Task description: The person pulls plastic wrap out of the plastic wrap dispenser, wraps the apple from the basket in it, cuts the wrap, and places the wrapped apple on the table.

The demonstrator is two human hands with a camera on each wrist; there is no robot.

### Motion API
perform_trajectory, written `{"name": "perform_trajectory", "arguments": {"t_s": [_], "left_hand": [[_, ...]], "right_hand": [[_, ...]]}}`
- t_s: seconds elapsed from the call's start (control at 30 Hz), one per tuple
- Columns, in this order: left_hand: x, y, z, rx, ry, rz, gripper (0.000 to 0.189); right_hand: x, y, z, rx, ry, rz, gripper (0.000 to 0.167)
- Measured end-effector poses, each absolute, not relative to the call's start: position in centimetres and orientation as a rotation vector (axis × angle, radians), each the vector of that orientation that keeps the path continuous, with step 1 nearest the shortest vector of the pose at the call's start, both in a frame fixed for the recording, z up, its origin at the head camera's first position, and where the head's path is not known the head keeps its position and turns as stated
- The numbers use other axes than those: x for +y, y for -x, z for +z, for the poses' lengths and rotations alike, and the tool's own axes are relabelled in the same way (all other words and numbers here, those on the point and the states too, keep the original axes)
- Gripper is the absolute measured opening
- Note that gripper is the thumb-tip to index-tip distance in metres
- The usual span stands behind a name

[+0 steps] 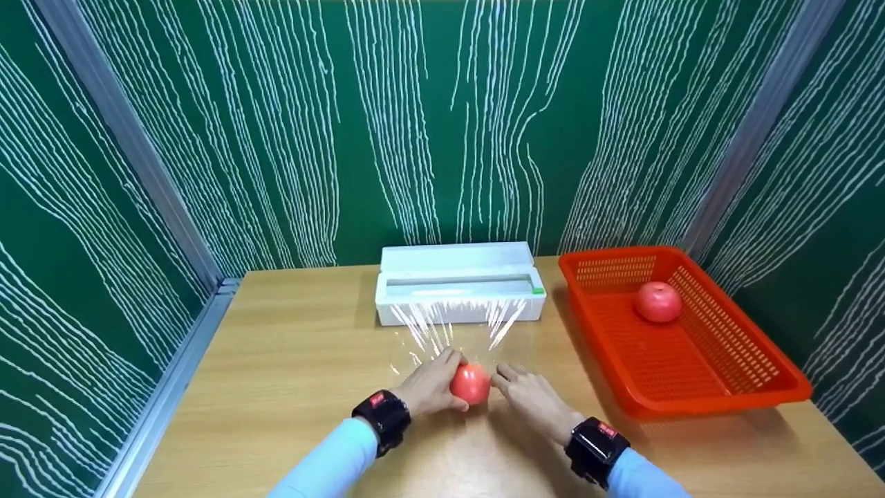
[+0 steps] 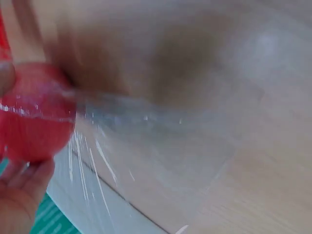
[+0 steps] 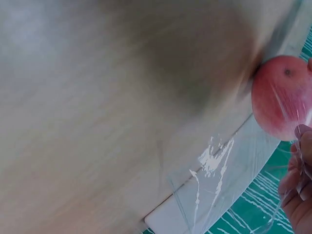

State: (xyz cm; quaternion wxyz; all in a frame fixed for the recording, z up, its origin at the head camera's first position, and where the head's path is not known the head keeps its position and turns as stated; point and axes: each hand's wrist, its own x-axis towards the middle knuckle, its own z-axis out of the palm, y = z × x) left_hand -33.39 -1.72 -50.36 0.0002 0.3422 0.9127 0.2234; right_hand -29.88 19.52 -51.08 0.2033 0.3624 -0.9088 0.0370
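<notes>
A red apple (image 1: 471, 384) is in my left hand (image 1: 432, 386), with the thumb on its near side and the fingers on its far side. Clear cling film (image 1: 422, 335) stretches from a white dispenser box (image 1: 460, 312) down to the apple. In the left wrist view, a band of film (image 2: 39, 116) lies across the apple's skin. My right hand (image 1: 532, 398) is just right of the apple, and in the right wrist view its fingers (image 3: 303, 131) pinch the film close to the fruit. The underside of the apple is hidden in the head view.
An orange-red plastic basket (image 1: 608, 346) stands on the right of the wooden table (image 1: 297, 346), with another apple (image 1: 658, 302) inside. The box's lid (image 1: 456, 257) is raised at the back. Green panels with white lines (image 1: 387, 138) enclose the table.
</notes>
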Motion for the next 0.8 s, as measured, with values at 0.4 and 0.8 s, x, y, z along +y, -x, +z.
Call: {"name": "perform_trajectory", "arguments": {"t_s": [0.4, 0.8], "left_hand": [[-2.2, 37.7, -49.0, 2.56, -0.811, 0.924, 0.056], [-2.4, 42.0, -48.8, 2.397, -0.643, 1.041, 0.048]], "right_hand": [[18.9, 33.1, -50.0, -2.69, -0.83, 0.328, 0.038], [17.4, 34.1, -49.2, -2.384, -0.696, 0.264, 0.045]]}}
